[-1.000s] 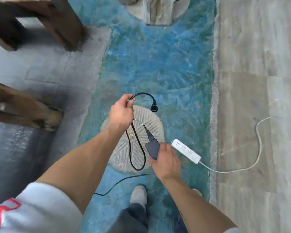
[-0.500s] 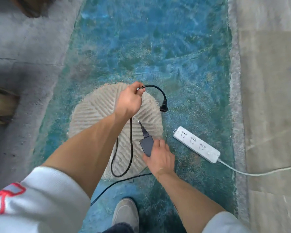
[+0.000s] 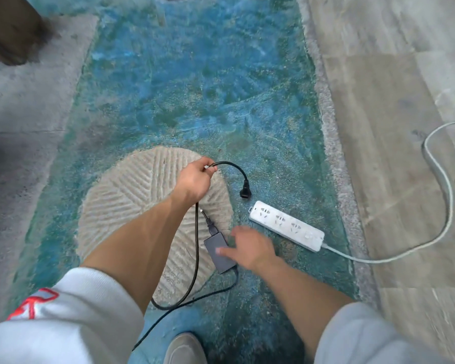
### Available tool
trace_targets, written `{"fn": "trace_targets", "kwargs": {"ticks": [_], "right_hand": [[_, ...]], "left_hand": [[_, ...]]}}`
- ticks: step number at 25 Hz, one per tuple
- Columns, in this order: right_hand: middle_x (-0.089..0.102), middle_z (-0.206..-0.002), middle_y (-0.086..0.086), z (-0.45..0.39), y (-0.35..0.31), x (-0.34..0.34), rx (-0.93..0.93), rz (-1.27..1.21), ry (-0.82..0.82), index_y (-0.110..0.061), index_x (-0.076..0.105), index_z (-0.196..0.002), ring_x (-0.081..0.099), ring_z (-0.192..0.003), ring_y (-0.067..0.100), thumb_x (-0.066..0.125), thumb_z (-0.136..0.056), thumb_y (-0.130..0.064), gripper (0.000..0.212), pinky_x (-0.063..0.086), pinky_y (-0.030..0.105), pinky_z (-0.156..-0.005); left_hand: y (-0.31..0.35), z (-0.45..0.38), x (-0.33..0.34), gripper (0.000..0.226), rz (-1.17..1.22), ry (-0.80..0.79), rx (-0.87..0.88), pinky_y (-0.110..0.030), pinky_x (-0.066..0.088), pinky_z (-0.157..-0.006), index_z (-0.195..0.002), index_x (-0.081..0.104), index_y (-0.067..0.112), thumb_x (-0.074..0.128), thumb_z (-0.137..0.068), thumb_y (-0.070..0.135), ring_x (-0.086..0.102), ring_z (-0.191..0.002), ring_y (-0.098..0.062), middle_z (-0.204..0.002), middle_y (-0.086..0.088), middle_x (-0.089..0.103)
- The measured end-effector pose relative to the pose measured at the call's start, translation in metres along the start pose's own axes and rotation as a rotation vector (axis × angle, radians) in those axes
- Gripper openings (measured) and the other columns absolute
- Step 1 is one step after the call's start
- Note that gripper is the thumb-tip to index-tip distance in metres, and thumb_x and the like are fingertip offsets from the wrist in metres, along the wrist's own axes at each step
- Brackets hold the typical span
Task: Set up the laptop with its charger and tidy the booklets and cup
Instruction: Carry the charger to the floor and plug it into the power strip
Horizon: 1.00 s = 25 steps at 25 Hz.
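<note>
My left hand (image 3: pixel 195 181) is shut on the black charger cable (image 3: pixel 231 166) a short way behind its plug (image 3: pixel 245 191). The plug hangs just above the near end of a white power strip (image 3: pixel 286 224) lying on the blue rug (image 3: pixel 208 88). The black charger brick (image 3: pixel 212 243) lies at the edge of a round beige patch (image 3: pixel 132 195). My right hand (image 3: pixel 250 248) is blurred, with fingers spread, and only its fingertips overlap the brick. The cable loops down below the brick. No laptop, booklets or cup are in view.
The power strip's white cord (image 3: pixel 447 200) curves away over the grey floor boards (image 3: pixel 392 127) on the right. A dark wooden furniture leg (image 3: pixel 8 30) stands at the top left. My shoe (image 3: pixel 184 348) is at the bottom, with a thin black cable beside it.
My right hand has let go of the charger brick, which now rests on the floor. My left hand has carried the plug end closer to the power strip.
</note>
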State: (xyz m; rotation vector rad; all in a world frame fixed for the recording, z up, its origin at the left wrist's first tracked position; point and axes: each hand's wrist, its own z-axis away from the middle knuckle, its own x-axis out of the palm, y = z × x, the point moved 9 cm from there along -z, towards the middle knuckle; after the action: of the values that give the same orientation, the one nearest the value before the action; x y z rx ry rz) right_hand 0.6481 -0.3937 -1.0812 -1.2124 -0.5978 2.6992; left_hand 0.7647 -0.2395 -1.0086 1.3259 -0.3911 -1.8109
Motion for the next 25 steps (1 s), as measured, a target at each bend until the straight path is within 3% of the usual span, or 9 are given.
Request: {"fn": "trace_targets", "kwargs": {"ticks": [2, 4, 7, 10, 13, 17, 21, 23, 25], "right_hand": [[0.065, -0.089, -0.001, -0.009, 0.025, -0.058, 0.099, -0.016, 0.167, -0.019, 0.058, -0.102, 0.065, -0.078, 0.017, 0.055, -0.086, -0.062, 0.046, 0.057, 0.034, -0.071], [0.066, -0.1, 0.001, -0.014, 0.05, -0.111, 0.16, -0.015, 0.286, -0.019, 0.055, -0.113, 0.065, -0.083, 0.018, 0.06, -0.084, -0.059, 0.05, 0.054, 0.032, -0.068], [0.056, -0.134, -0.003, -0.024, 0.06, -0.134, 0.061, -0.048, 0.157, -0.031, 0.036, -0.144, 0.059, -0.114, 0.021, 0.07, -0.08, -0.051, 0.075, 0.051, 0.039, -0.087], [0.067, -0.118, -0.005, -0.024, 0.058, -0.13, -0.036, -0.115, 0.002, -0.027, 0.057, -0.128, 0.062, -0.108, 0.019, 0.073, -0.081, -0.042, 0.051, 0.048, 0.037, -0.094], [0.068, -0.097, -0.005, -0.022, 0.057, -0.132, -0.08, 0.064, -0.016, -0.023, 0.065, -0.108, 0.064, -0.089, 0.019, 0.072, -0.081, -0.044, 0.035, 0.052, 0.037, -0.085], [0.068, -0.088, -0.008, -0.021, 0.046, -0.14, -0.132, 0.127, 0.075, -0.031, 0.065, -0.108, 0.064, -0.081, 0.016, 0.072, -0.081, -0.043, 0.031, 0.055, 0.036, -0.075], [0.071, -0.095, -0.006, -0.023, 0.033, -0.144, -0.178, 0.094, 0.15, -0.031, 0.066, -0.108, 0.064, -0.082, 0.018, 0.078, -0.077, -0.037, 0.034, 0.053, 0.032, -0.073], [0.072, -0.098, -0.005, -0.026, 0.041, -0.141, -0.148, 0.056, 0.138, -0.029, 0.066, -0.109, 0.065, -0.087, 0.019, 0.079, -0.075, -0.036, 0.037, 0.053, 0.034, -0.077], [0.07, -0.107, -0.006, -0.028, 0.06, -0.137, -0.083, -0.028, 0.114, -0.028, 0.063, -0.116, 0.065, -0.098, 0.018, 0.08, -0.075, -0.037, 0.045, 0.051, 0.035, -0.086]], "left_hand": [[0.0, 0.002, 0.004, 0.009, 0.121, -0.051, -0.017, -0.024, 0.032, -0.043, -0.095, 0.062, 0.02, 0.055, -0.099, 0.024, 0.037, -0.047, -0.014, -0.057, 0.003, 0.045], [0.001, 0.006, 0.004, 0.016, 0.261, -0.106, -0.031, -0.024, 0.029, -0.043, -0.084, 0.059, 0.022, 0.054, -0.099, 0.018, 0.032, -0.045, -0.014, -0.055, 0.001, 0.039], [0.013, 0.016, 0.007, 0.015, 0.408, -0.25, -0.025, -0.019, 0.035, -0.039, -0.084, 0.057, 0.018, 0.055, -0.099, 0.015, 0.035, -0.042, -0.012, -0.055, 0.001, 0.042], [0.021, 0.025, 0.01, 0.008, 0.407, -0.381, -0.035, -0.023, 0.04, -0.048, -0.094, 0.061, 0.016, 0.054, -0.098, 0.015, 0.043, -0.046, -0.012, -0.059, 0.002, 0.051], [0.027, 0.024, 0.007, 0.01, 0.194, -0.39, -0.042, -0.026, 0.046, -0.063, -0.1, 0.064, 0.018, 0.059, -0.094, 0.013, 0.055, -0.063, -0.012, -0.079, -0.001, 0.064], [0.068, 0.026, 0.035, 0.019, -0.254, -0.505, 0.211, -0.031, 0.041, -0.085, -0.108, 0.063, 0.032, 0.066, -0.089, 0.032, 0.058, -0.091, -0.01, -0.099, 0.008, 0.064], [0.094, 0.035, 0.081, 0.021, -0.787, -0.484, 0.439, -0.031, 0.046, -0.069, -0.107, 0.067, 0.029, 0.062, -0.091, 0.041, 0.06, -0.081, -0.018, -0.081, 0.008, 0.062], [0.094, 0.032, 0.091, 0.017, -0.808, -0.416, 0.439, -0.029, 0.043, -0.064, -0.104, 0.067, 0.026, 0.062, -0.092, 0.036, 0.06, -0.078, -0.02, -0.077, 0.007, 0.06], [0.084, 0.03, 0.097, 0.018, -0.789, -0.406, 0.421, -0.03, 0.044, -0.066, -0.106, 0.066, 0.025, 0.061, -0.092, 0.035, 0.061, -0.082, -0.022, -0.089, 0.001, 0.065]]}}
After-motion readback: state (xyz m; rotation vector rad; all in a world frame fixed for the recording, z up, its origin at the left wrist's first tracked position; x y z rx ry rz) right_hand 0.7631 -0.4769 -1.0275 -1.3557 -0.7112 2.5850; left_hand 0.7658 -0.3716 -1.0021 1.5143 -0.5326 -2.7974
